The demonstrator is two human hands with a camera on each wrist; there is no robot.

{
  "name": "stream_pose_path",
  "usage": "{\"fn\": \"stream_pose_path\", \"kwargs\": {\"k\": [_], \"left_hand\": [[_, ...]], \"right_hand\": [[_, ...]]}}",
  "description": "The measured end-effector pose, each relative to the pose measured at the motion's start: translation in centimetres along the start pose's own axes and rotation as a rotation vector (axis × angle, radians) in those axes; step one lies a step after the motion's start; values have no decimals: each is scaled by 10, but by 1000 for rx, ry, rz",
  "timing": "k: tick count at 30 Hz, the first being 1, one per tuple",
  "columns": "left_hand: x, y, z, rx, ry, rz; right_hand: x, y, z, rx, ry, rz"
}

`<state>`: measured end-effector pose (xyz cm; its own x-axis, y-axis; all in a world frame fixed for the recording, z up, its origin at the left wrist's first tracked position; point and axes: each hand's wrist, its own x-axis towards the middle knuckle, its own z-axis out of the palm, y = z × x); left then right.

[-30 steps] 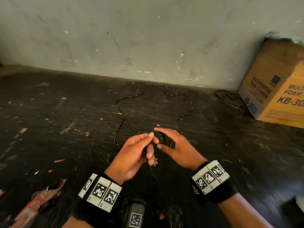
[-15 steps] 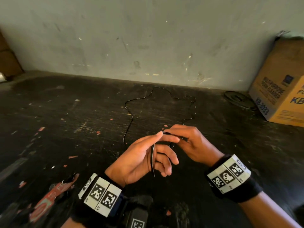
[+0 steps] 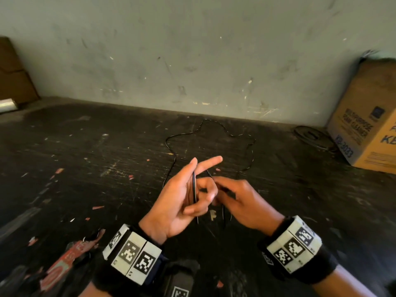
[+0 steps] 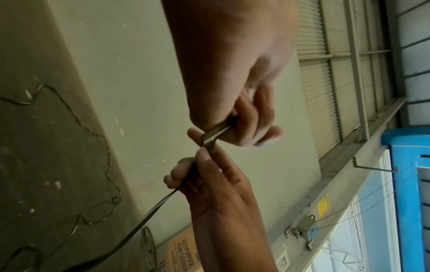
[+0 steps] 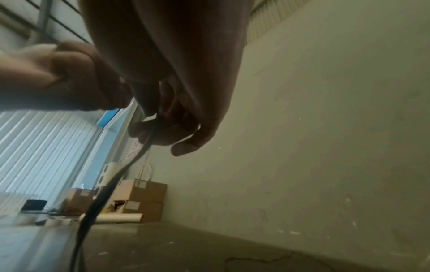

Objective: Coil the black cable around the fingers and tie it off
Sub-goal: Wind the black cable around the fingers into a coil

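Left hand (image 3: 177, 198) raised just above the counter (image 3: 85, 168), palm turned inward, index finger stretched out toward the wall, lower fingers curled. Black cable (image 3: 194, 189) running down across the left palm, trapped there under the curled fingers, with a short end hanging below the hand. In the left wrist view, a shiny flat stretch of the cable (image 4: 213, 135) crossing the left fingertips (image 4: 256, 132).

Right hand (image 3: 242, 200) close beside the left, touching it at the fingertips, blurred in the head view. Thumb and fingers of the right hand (image 4: 209, 176) pinched on the cable just below the left fingers. From the right wrist, the right hand (image 5: 177, 117) seen dark and from beneath, fingers curled round the cable (image 5: 109, 185), which drops away toward the counter.

Beyond both hands, the loose remainder of the cable lying in a wavy open loop on the dark, scratched counter, reaching nearly to the grey wall (image 3: 192, 50).

At the far right against the wall, a cardboard box (image 3: 368, 116) with blue print, and just beside it a flat dark coiled thing (image 3: 308, 133). At the far left, more brown cartons (image 3: 12, 76). Red scraps (image 3: 62, 266) on the near left edge of the counter.
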<state>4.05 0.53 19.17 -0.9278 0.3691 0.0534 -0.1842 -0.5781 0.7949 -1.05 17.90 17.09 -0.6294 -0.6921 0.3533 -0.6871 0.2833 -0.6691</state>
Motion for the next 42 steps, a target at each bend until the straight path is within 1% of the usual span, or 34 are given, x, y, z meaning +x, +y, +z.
{"fn": "stream_pose_path", "kwargs": {"k": [5, 7, 11, 13, 15, 17, 20, 23, 26, 29, 32, 36, 39, 42], "left_hand": [[-3, -1, 8, 48, -35, 33], [-1, 3, 8, 104, 0, 69], [4, 6, -3, 224, 121, 130], [5, 4, -7, 219, 158, 142], [6, 2, -9, 173, 175, 143], [5, -1, -9, 127, 198, 115], [4, -4, -7, 169, 295, 50], [4, -6, -7, 217, 413, 11], [4, -7, -11, 207, 473, 38], [4, -7, -14, 127, 431, 81], [3, -5, -13, 59, 353, 91], [2, -4, -9, -28, 175, 54], [0, -6, -6, -42, 70, 37], [-3, -7, -2, -7, 40, 78]], "right_hand": [[-3, -4, 3, 55, 41, 45], [-7, -5, 7, 60, 0, 92], [-15, -15, 16, 67, -135, 205], [-15, -19, 18, 33, -139, 213], [-13, -18, 17, -28, -51, 212], [-11, -12, 13, -84, 80, 231], [-10, -4, 5, -117, 220, 236], [-9, 0, -2, -142, 278, 229], [-9, 6, -8, -112, 302, 288], [-9, 11, -15, -85, 319, 336], [-9, 13, -20, -51, 286, 331], [-7, 15, -25, -26, 295, 299], [-6, 15, -23, -14, 284, 294], [-8, 12, -18, -5, 235, 299]]}}
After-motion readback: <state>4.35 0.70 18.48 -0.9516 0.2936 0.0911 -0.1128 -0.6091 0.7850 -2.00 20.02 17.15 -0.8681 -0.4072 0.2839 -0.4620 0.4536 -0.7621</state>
